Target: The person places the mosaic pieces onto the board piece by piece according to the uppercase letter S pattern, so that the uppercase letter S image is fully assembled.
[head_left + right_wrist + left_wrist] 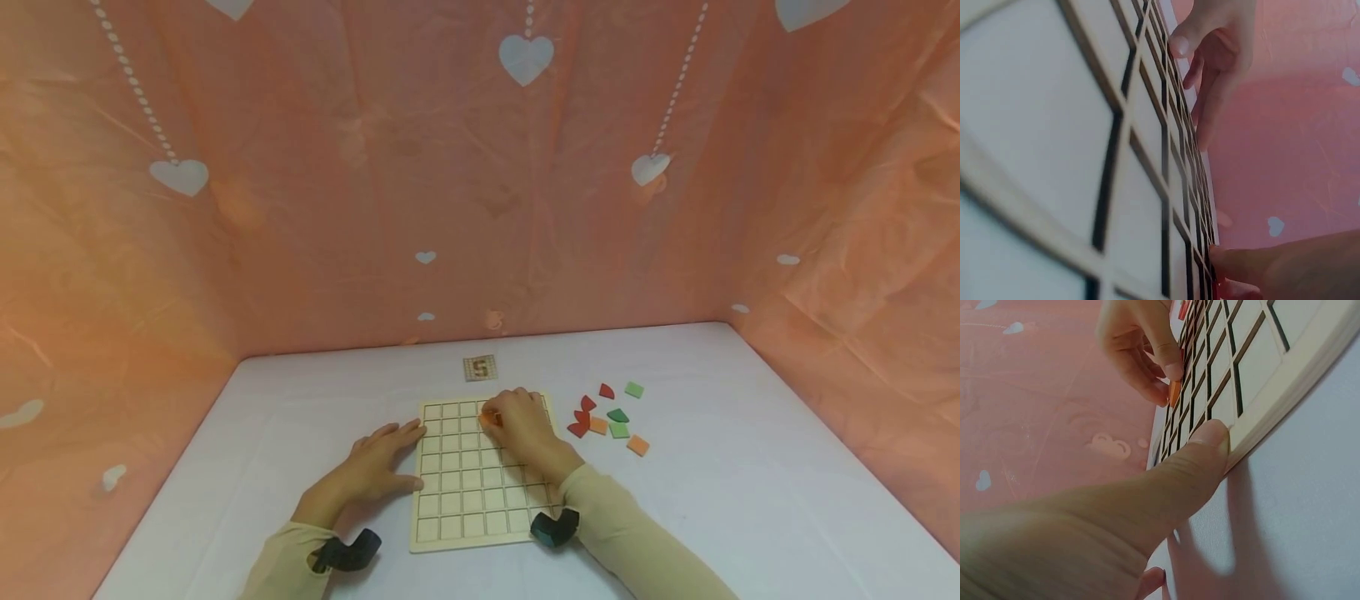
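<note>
A pale wooden board [450, 482] with a grid of square recesses lies flat before me. Over its far rows, my right hand [527, 429] pinches a small orange tile [1174, 394] between thumb and fingers. A bit of red shows close to those fingertips in the right wrist view, partly hidden by the hand. My left hand [371, 467] is at the board's left side with fingers spread. Its thumb [1204, 440] presses on the board's rim, and its fingertips touch the edge farther up.
Right of the board lie loose pieces: several red quarter-rounds [607, 391], orange squares [638, 446], green squares [634, 389] and a dark green piece [618, 415]. Behind the board is a small patterned card [480, 367]. Pink cloth walls [375, 208] with hearts surround the white table [750, 500].
</note>
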Action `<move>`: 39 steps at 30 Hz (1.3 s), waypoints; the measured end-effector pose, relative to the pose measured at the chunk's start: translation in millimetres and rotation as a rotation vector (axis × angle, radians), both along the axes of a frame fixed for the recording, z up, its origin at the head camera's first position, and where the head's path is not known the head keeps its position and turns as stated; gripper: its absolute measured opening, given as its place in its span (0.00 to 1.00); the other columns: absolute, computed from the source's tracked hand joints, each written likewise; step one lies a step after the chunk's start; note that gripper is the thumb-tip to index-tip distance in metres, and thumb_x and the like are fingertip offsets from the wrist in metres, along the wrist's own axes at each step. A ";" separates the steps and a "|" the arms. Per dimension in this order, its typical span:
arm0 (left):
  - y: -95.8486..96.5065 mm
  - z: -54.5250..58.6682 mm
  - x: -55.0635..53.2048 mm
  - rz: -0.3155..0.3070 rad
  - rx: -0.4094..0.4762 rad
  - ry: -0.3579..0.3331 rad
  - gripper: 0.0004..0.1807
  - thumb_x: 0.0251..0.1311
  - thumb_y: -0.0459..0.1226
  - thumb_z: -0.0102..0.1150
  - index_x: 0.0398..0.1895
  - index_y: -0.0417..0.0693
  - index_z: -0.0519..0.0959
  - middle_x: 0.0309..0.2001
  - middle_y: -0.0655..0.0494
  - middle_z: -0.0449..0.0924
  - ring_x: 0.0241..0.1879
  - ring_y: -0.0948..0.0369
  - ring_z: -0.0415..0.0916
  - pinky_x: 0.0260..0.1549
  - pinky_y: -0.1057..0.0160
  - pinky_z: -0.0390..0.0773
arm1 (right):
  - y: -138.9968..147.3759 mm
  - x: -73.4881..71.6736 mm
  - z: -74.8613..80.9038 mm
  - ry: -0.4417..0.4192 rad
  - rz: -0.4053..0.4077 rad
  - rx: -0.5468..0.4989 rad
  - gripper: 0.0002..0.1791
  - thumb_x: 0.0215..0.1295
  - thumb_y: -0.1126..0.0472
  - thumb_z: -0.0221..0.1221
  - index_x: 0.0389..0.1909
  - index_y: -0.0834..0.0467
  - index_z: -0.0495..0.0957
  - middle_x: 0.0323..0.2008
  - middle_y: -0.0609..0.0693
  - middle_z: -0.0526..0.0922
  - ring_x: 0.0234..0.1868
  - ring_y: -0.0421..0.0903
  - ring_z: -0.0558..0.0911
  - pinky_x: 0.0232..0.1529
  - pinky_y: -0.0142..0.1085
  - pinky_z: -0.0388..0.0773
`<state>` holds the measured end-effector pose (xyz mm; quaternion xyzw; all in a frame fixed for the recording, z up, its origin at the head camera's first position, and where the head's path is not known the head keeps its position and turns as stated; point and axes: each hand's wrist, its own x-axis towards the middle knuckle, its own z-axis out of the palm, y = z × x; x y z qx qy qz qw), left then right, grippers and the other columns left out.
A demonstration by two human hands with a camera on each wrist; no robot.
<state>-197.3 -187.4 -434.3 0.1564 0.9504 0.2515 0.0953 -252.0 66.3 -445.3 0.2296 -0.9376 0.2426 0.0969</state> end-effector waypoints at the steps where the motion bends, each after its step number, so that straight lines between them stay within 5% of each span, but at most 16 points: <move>1: 0.3 0.2 0.1 -0.001 0.000 0.001 0.45 0.53 0.47 0.74 0.74 0.46 0.67 0.78 0.45 0.62 0.77 0.37 0.54 0.72 0.28 0.52 | 0.8 -0.4 0.4 -0.003 0.003 0.000 0.07 0.64 0.59 0.67 0.40 0.55 0.89 0.35 0.49 0.88 0.37 0.47 0.76 0.45 0.45 0.69; 13: 1.3 -3.2 -0.1 0.006 0.000 -0.004 0.45 0.52 0.46 0.75 0.74 0.46 0.68 0.77 0.45 0.62 0.77 0.37 0.54 0.72 0.28 0.53 | 14.7 2.7 10.9 -0.097 0.126 -0.014 0.06 0.63 0.65 0.67 0.39 0.57 0.89 0.40 0.50 0.90 0.45 0.52 0.81 0.53 0.49 0.69; 23: 2.3 -0.9 0.4 0.007 0.001 -0.014 0.45 0.53 0.47 0.74 0.74 0.46 0.67 0.78 0.46 0.61 0.77 0.37 0.53 0.72 0.28 0.51 | 20.9 4.3 19.6 -0.178 0.237 0.122 0.12 0.67 0.59 0.65 0.48 0.55 0.88 0.55 0.51 0.87 0.57 0.56 0.80 0.59 0.56 0.71; 29: 1.8 0.7 0.9 0.002 0.001 -0.013 0.45 0.54 0.47 0.74 0.75 0.46 0.66 0.78 0.45 0.61 0.77 0.37 0.53 0.72 0.28 0.51 | 18.9 10.2 29.3 -0.285 0.230 0.225 0.23 0.67 0.52 0.63 0.60 0.56 0.81 0.64 0.52 0.80 0.65 0.59 0.77 0.66 0.62 0.69; 39: 1.3 1.8 1.1 0.005 0.005 -0.009 0.46 0.53 0.46 0.74 0.75 0.46 0.66 0.78 0.45 0.61 0.77 0.37 0.53 0.72 0.28 0.51 | 17.8 16.0 34.6 -0.318 0.223 0.302 0.28 0.66 0.47 0.64 0.64 0.55 0.78 0.69 0.53 0.76 0.68 0.59 0.73 0.66 0.61 0.68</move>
